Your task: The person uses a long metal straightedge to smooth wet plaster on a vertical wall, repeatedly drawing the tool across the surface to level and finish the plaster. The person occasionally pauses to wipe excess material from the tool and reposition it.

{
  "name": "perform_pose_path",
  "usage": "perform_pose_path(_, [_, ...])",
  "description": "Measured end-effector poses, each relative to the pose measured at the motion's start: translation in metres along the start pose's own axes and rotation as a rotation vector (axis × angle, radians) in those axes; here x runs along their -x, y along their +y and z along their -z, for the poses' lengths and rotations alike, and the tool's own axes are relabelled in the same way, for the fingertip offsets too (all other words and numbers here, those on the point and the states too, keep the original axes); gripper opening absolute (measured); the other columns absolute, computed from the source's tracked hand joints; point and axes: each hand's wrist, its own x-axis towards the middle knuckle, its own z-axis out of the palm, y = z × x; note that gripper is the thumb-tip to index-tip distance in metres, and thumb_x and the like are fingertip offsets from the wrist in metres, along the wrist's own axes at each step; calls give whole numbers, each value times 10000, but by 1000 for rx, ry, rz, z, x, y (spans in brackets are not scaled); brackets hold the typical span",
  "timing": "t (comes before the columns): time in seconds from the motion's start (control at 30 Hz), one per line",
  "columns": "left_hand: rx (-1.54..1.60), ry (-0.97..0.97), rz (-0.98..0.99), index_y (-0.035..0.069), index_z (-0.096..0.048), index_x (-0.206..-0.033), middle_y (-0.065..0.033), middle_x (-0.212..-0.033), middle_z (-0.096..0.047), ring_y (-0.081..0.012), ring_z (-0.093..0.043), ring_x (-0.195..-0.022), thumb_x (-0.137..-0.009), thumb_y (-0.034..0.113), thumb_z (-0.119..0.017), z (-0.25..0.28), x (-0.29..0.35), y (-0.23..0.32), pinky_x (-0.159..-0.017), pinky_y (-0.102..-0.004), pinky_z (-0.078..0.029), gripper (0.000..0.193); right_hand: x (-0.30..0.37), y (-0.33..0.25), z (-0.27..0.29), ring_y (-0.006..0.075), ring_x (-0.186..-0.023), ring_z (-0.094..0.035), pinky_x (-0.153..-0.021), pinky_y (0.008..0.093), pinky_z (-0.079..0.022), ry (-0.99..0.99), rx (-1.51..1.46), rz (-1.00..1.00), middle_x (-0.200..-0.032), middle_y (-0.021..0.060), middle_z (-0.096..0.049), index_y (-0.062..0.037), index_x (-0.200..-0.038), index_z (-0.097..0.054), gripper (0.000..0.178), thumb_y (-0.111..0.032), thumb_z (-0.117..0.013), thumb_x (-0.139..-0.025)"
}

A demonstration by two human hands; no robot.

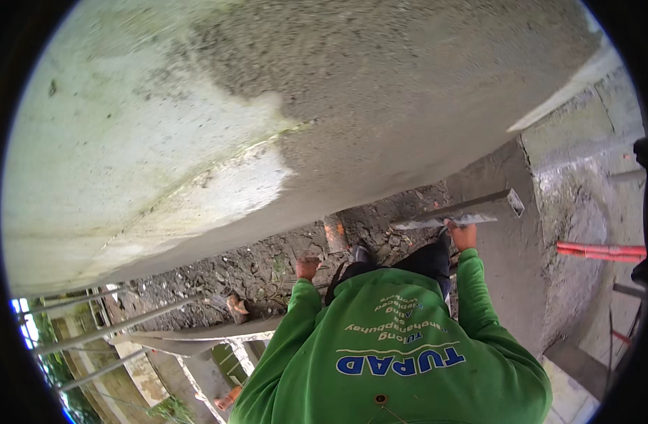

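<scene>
My right hand (462, 235) is closed on the near edge of a long, hollow rectangular bar (472, 208), like a plasterer's straightedge. Grey mortar coats the bar, and its open end points right. It lies crosswise low in front of me, a short way off the wall. Away from it, my left hand (307, 267) hangs at my left side with the fingers curled and nothing seen sticking out of them. Ahead of both hands rises a wall (408, 92), covered with wet-looking grey plaster at the middle and right, and pale and bare at the left.
Rough soil (260, 279) with rubble runs along the wall's foot. An orange pipe (335, 233) stands near my feet, and a broken orange piece (237, 309) lies further left. Metal scaffold tubes (119, 326) cross at left. Red pipes (601, 251) stick out at right.
</scene>
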Motion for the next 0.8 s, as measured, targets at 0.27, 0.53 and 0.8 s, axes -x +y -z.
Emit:
perform_pose_path(0.27, [-152, -269, 540, -49, -574, -980, -181, -794, -666, -271, -671, -610, -827, 16, -638, 66, -49, 16, -462, -381, -549, 178, 42, 45, 24, 179, -592, -639, -562, 331, -506, 266, -51, -197, -843, 130, -700, 60, -956, -646, 249, -72, -756, -775])
perform_pose_path(0.53, [-210, -236, 386, 34, -560, -1064, -172, -879, -659, -296, -665, -692, -868, 94, -631, 27, -63, 57, -567, -414, -551, 217, 75, 62, 24, 283, -811, -679, -732, 389, -502, 391, 143, -27, -905, 172, -710, 52, -964, -661, 290, -108, -774, -751])
perform_pose_path(0.8, [-357, -316, 436, 99, -556, -1053, -129, -895, -662, -248, -680, -685, -868, 124, -663, 12, -30, 73, -572, -372, -545, 215, 72, 89, 4, 390, -893, -637, -797, 444, -477, 396, 91, -86, -988, 230, -683, 33, -1051, -654, 409, -214, -792, -756])
